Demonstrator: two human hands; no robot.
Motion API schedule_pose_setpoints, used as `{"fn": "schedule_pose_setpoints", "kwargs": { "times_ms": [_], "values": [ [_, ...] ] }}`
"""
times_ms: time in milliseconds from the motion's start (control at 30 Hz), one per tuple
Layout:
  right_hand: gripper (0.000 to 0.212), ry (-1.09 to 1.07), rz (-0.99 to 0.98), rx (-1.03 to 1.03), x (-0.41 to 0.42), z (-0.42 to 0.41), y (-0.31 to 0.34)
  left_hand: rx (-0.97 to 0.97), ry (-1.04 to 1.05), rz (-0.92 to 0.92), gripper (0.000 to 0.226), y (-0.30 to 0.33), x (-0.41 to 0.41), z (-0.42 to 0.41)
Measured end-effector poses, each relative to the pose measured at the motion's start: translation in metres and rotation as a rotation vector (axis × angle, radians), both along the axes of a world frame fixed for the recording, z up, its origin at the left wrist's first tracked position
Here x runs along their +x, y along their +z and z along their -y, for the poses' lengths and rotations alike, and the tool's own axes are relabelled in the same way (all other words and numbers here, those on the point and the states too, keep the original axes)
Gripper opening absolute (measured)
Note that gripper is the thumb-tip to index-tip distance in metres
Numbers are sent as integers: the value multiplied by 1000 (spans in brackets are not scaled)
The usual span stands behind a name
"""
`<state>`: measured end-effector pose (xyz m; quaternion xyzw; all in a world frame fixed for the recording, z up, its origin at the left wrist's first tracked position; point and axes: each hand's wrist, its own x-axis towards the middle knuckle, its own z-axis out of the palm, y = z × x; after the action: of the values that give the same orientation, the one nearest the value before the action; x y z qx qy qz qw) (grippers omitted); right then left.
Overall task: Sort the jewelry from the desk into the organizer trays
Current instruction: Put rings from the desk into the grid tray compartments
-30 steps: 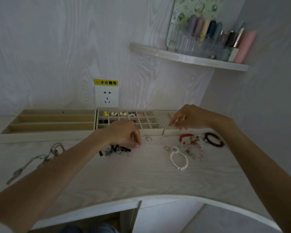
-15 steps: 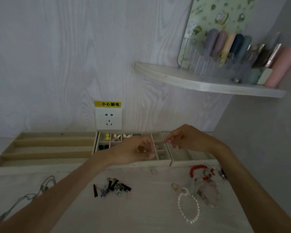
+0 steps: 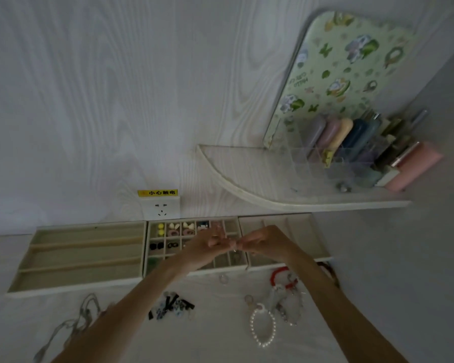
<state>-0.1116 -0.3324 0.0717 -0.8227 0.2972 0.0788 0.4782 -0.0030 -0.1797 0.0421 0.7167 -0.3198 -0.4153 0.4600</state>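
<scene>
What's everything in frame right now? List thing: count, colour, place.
long-slot tray: 1, beige, desk rear left
grid tray: 1, beige, centre, holds small pieces
right tray: 1, beige, right of grid tray
pearl bracelet: 1, white, desk front right
red bracelet: 1, red, before right tray
dark clips: small pile, black, desk centre
chain: 1, silver, desk left
socket: 1, white, wall
shelf: 1, white, upper right
left hand, right hand: fingertips meeting over grid tray
</scene>
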Motion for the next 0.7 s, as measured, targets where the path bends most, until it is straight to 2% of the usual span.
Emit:
{"fn": "schedule_pose_setpoints", "kwargs": {
  "times_ms": [100,233,333,533,700],
  "values": [
    [24,-5,-54,-126,-2,3,-10,49,-2,58,15,-7,4,5],
    [19,-87,-89,-304,-5,-1,-33,118,-13,416,8,-16,8,-11],
    [21,-129,-155,-403,-2,-11,-47,165,-71,565,7,-21,15,-32],
    [24,38,-215,-721,6,-27,-52,236,-169,635,11,-25,22,-44],
    [21,139,-237,-871,10,-28,-53,212,-189,648,12,-25,19,-46]
  ]
}}
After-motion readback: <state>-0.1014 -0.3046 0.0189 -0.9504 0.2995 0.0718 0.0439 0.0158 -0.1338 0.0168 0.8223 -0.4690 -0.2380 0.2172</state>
